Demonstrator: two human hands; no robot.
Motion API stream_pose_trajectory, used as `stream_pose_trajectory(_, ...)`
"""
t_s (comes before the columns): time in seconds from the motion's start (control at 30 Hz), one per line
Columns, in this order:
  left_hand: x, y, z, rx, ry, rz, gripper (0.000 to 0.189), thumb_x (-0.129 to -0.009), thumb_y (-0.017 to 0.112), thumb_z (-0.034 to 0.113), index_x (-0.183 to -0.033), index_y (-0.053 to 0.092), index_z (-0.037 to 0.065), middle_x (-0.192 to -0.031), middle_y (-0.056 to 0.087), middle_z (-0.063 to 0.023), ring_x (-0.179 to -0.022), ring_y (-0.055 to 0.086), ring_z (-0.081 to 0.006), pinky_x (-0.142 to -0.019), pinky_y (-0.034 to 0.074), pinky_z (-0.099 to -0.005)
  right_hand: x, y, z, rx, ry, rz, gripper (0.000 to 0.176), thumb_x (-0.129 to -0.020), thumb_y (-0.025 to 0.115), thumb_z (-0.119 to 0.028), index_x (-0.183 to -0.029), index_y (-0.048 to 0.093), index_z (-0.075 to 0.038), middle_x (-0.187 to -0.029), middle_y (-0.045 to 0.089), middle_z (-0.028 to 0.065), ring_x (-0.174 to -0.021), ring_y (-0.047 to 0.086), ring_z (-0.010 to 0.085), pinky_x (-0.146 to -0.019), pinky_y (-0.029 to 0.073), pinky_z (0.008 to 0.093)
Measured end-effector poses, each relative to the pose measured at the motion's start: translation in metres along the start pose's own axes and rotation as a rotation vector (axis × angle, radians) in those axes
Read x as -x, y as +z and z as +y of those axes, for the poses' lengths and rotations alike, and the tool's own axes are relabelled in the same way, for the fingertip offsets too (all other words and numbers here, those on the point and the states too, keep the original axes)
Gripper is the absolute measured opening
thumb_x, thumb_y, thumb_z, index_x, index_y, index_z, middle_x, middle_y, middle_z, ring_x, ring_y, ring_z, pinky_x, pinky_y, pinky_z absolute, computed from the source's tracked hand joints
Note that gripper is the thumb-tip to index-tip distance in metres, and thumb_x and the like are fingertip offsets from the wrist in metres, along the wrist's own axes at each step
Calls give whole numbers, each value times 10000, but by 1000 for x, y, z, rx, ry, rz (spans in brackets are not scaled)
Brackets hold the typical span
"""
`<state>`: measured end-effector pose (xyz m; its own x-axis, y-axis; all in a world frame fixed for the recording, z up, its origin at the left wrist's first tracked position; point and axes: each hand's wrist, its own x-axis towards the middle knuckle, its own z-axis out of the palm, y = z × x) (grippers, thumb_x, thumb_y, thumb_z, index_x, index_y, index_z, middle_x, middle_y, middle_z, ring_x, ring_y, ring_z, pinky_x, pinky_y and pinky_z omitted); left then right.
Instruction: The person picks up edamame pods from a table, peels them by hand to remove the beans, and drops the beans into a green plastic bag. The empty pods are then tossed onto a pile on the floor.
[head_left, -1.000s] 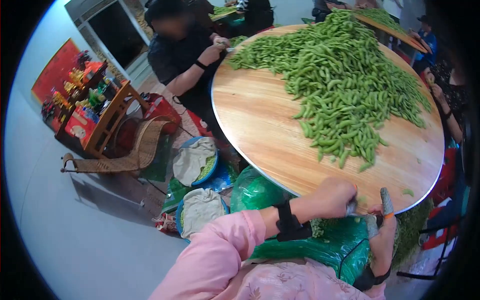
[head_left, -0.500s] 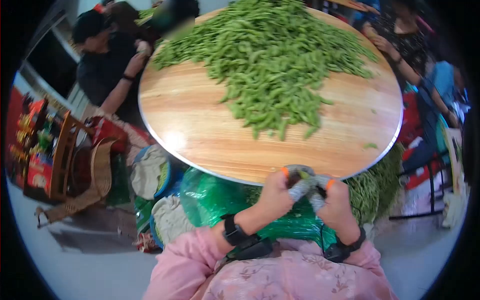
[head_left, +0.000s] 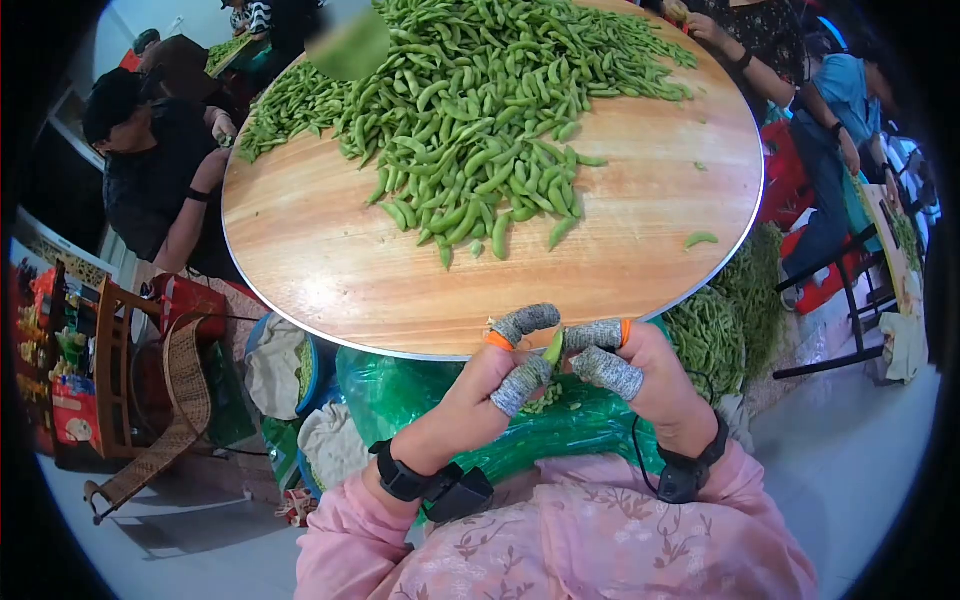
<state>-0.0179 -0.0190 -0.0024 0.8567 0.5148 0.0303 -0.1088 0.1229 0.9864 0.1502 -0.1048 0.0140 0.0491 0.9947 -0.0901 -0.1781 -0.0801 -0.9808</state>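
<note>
Between the fingertips of both hands, at the near table edge, stands one green pod. My left hand, with grey finger covers and an orange band, closes thumb and finger on its left side. From the right, my right hand pinches it with similar grey covers. Below the hands is green plastic with small green pieces on it. A large heap of green pods covers the far part of the round wooden table. A single pod lies near the right edge.
Two covered blue tubs sit below left, near a wicker chair. Leafy green pods are piled below right. A person in black is at the left; others are at the upper right, beside a metal-legged stand.
The view has shifted, so the table and heap appear further left and up. My hands have moved slightly apart, and a pod now shows upright between my fingertips.
</note>
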Motion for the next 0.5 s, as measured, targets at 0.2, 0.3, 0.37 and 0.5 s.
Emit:
stream_pose_trajectory(0.2, -1, -4, 7, -87, -36, -97, 518, -855, 444, 68, -1288, 169, -1, -934, 540, -67, -757, 476, -81, -696, 378, -211, -2, 2, -5, -110, 83, -58, 188, -853, 520, -151, -953, 572, 0, -825, 583, -10, -719, 514, 40, -632, 416, 185)
stream_pose_trajectory(0.3, -2, -4, 8, -169, 13, -133, 519, -850, 441, 44, -1285, 165, -13, -1020, 535, -94, -858, 504, -115, -767, 380, -231, -2, 1, 0, -136, 111, -51, 185, -851, 529, -173, -921, 584, -11, -767, 569, -30, -658, 484, 29, -583, 386, 176)
stream_pose_trajectory(0.37, -3, -4, 10, -288, 24, -139, 518, -851, 441, 48, -1283, 163, -20, -1030, 530, -96, -898, 500, -128, -808, 366, -242, -3, 0, 4, -162, 129, -48, 179, -849, 531, -175, -906, 591, -16, -737, 560, -40, -629, 463, 22, -560, 368, 173)
stream_pose_trajectory(0.5, -1, -4, 9, -337, -39, -116, 514, -847, 458, 57, -1269, 181, -42, -1070, 512, -93, -962, 484, -145, -888, 321, -264, -3, -2, 6, -165, 128, -51, 166, -845, 537, -178, -873, 598, -26, -705, 546, -48, -604, 439, 19, -541, 348, 173)
